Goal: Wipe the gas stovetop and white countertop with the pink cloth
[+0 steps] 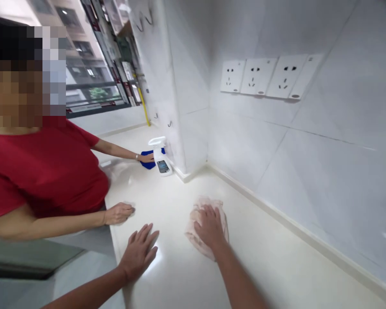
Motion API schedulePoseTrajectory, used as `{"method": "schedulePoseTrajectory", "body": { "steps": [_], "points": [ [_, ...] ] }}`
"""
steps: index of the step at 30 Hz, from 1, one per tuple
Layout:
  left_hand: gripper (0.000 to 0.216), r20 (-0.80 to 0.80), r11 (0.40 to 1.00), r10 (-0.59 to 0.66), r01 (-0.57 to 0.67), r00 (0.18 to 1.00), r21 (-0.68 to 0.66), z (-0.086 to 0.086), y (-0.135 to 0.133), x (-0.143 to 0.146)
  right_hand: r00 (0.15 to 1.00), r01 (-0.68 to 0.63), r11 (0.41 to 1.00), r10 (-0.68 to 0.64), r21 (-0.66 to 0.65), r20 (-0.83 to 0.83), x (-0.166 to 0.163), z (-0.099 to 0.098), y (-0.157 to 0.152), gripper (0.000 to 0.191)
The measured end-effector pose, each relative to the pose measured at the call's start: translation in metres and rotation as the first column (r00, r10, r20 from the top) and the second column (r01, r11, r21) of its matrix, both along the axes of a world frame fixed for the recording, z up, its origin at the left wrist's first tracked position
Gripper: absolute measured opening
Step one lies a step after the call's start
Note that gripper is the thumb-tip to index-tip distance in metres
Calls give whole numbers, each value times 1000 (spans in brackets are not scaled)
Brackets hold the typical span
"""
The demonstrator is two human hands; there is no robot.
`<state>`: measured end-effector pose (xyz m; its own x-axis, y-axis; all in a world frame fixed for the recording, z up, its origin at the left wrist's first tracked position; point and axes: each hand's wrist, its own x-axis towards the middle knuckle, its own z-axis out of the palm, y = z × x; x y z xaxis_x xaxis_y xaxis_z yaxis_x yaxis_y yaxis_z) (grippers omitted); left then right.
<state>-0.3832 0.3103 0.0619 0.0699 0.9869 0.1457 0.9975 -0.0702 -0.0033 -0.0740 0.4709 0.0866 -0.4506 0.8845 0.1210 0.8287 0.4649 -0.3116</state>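
Observation:
My right hand (pixel 209 226) lies flat on a pale pink cloth (pixel 223 214), pressing it onto the white countertop (pixel 276 266), fingers stretched toward the wall. My left hand (pixel 139 253) rests open and flat on the counter near its front edge, holding nothing. A white spray bottle (pixel 161 158) stands farther back beside the wall corner.
A person in a red shirt (pixel 45 171) stands at the left, one hand (pixel 118 213) resting on the counter edge, the other on a blue cloth (pixel 147 159) behind the bottle. The tiled wall at right carries wall sockets (pixel 260 77). A window (pixel 90 81) is at the back.

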Motion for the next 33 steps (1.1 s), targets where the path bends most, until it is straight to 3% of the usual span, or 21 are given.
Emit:
{"method": "schedulePoseTrajectory", "body": {
  "steps": [9, 19, 26, 33],
  "points": [
    [52, 9, 999, -12, 12, 1000, 38, -9, 3, -7, 992, 86, 993, -78, -78, 102, 36, 0, 67, 86],
    [53, -8, 999, -19, 19, 1000, 30, -12, 5, -14, 970, 216, 968, -197, -126, 145, 62, 13, 127, 86],
    [53, -8, 999, -22, 22, 1000, 29, -12, 6, -14, 955, 277, 957, -265, -86, 129, 103, 7, 115, 77],
    [53, 0, 998, -28, 28, 1000, 49, -8, 8, -11, 912, 391, 919, -380, -51, 151, 185, -6, 63, 64]
  ]
}}
